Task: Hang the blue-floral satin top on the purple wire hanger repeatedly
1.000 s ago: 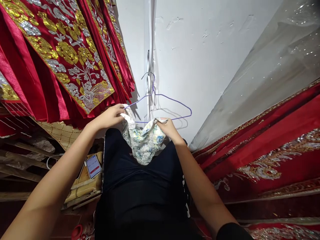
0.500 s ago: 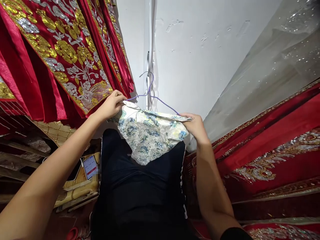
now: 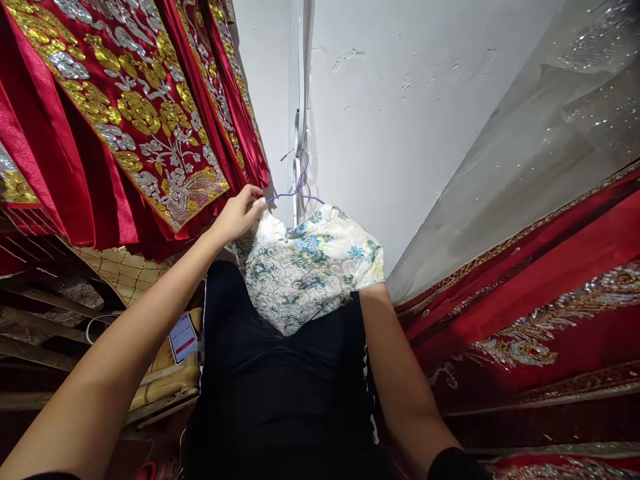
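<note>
A cream garment with blue and green flowers (image 3: 310, 267) hangs in front of my dark clothing, on a thin purple wire hanger (image 3: 301, 179) with its hook up. My left hand (image 3: 243, 212) pinches the garment's left shoulder at the end of the hanger. The right shoulder of the garment now lies over the hanger's other arm. My right forearm goes up under the short right sleeve, and the cloth hides my right hand.
Red skirts with gold and silver embroidery (image 3: 150, 113) hang at the upper left. Red beaded garments (image 3: 565, 287) and sheer covers (image 3: 525, 133) fill the right side. A phone (image 3: 183, 338) lies on a bamboo seat (image 3: 165, 387) at the lower left, beside a white wall (image 3: 390, 133) further up.
My right hand has gone from the garment's outer right edge to beneath the cloth. The right shoulder has spread and risen over the hanger. My left hand has shifted slightly right.
</note>
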Demonstrator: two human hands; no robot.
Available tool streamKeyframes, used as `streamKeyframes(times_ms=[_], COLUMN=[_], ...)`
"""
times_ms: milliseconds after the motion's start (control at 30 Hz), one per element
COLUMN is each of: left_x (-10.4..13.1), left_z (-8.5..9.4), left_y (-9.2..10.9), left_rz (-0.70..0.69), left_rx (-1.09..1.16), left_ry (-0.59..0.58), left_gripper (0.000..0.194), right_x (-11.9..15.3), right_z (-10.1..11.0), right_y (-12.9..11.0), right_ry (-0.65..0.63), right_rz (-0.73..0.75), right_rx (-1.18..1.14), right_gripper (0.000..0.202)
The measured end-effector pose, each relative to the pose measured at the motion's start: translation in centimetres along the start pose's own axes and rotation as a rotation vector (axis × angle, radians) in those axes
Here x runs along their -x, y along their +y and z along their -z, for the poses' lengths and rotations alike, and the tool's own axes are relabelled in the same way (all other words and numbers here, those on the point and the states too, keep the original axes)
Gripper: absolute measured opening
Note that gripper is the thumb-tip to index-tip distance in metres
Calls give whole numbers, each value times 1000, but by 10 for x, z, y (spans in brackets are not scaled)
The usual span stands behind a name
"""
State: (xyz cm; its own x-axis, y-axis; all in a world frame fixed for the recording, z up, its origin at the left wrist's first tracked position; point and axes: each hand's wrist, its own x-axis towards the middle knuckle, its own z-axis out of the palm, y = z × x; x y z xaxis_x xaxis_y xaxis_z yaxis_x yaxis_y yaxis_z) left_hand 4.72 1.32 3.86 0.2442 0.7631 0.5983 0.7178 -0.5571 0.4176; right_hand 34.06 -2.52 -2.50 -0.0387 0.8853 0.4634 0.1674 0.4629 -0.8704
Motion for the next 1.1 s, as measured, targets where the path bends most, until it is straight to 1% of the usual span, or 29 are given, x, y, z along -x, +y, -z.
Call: streamKeyframes(times_ms=[67, 100, 167, 200, 233, 300, 367, 400, 433, 467, 500, 533, 567, 600, 633, 667, 700, 733, 767, 800, 833, 867, 900, 933, 967, 1000, 1033, 1100], left_x=[7, 9, 11, 11, 9, 3, -2, -4, -5, -6, -5, -4, -1, 3, 9, 16, 25, 34, 44, 54, 64, 74, 82, 88, 93, 96, 96, 90], left_z=[4, 5, 6, 6, 6, 7, 8, 9, 10, 11, 12, 12, 12, 13, 13, 14, 16, 19, 24, 31, 39, 48, 58, 68, 77, 85, 90, 95], left_y=[-16, -23, -31, -33, -31, -21, -3, 8, 19, 32, 44, 56, 67, 77, 85, 91, 94, 96, 95, 93, 90, 87, 85, 82, 81, 79, 77, 72], left_rz=[58, 76, 90, 84, 70, 24, -14, -20, -16, 1, 34, 84, 149, 225, 301, 367, 417, 452, 472, 479, 476, 461, 431, 385, 330, 274, 224, 163], left_rx=[-33, -47, -70, -79, -87, -91, -36, 25, 106, 201, 310, 426, 542, 654, 755, 831, 873, 881, 860, 819, 757, 676, 575, 456, 329, 211, 120, 36], left_ry=[-6, -3, 30, 71, 128, 255, 333, 334, 311, 268, 207, 123, 18, -90, -179, -243, -283, -312, -355, -427, -527, -629, -701, -726, -703, -644, -567, -411], left_gripper=[31, 31, 32, 31, 29, 24, 23, 24, 25, 27, 27, 28, 28, 29, 29, 30, 30, 29, 29, 30, 31, 33, 34, 35, 36, 38, 39, 40], right_x=[5, 7, 10, 10, 9, 6, 9, 13, 20, 30, 41, 54, 66, 77, 86, 93, 96, 96, 93, 88, 81, 72, 63, 54, 46, 40, 35, 31], right_z=[15, 24, 39, 43, 45, 43, 37, 34, 30, 27, 24, 22, 20, 17, 16, 14, 12, 11, 10, 9, 8, 6, 4, 2, 0, -1, -3, -3], right_y=[4, 5, 3, 0, -4, -13, -25, -32, -39, -46, -54, -62, -71, -79, -86, -93, -97, -99, -98, -95, -89, -81, -71, -61, -50, -40, -31, -16], right_ry=[24, 24, 16, 33, 77, 225, 384, 435, 463, 464, 434, 364, 248, 89, -98, -299, -496, -665, -776, -815, -776, -668, -520, -371, -262, -214, -237, -385], right_rz=[-51, -93, -179, -195, -184, -104, -32, -10, 6, 12, 9, -3, -20, -23, -11, 12, 36, 48, 46, 28, 5, -7, -1, 19, 45, 67, 73, 23], right_rx=[-112, -166, -246, -265, -270, -270, -303, -324, -343, -354, -350, -326, -277, -207, -135, -78, -50, -50, -69, -90, -98, -82, -43, 12, 70, 117, 144, 116], right_gripper=[78, 79, 67, 58, 51, 42, 39, 38, 37, 36, 35, 35, 34, 32, 30, 28, 29, 31, 34, 36, 36, 36, 36, 37, 41, 46, 48, 38])
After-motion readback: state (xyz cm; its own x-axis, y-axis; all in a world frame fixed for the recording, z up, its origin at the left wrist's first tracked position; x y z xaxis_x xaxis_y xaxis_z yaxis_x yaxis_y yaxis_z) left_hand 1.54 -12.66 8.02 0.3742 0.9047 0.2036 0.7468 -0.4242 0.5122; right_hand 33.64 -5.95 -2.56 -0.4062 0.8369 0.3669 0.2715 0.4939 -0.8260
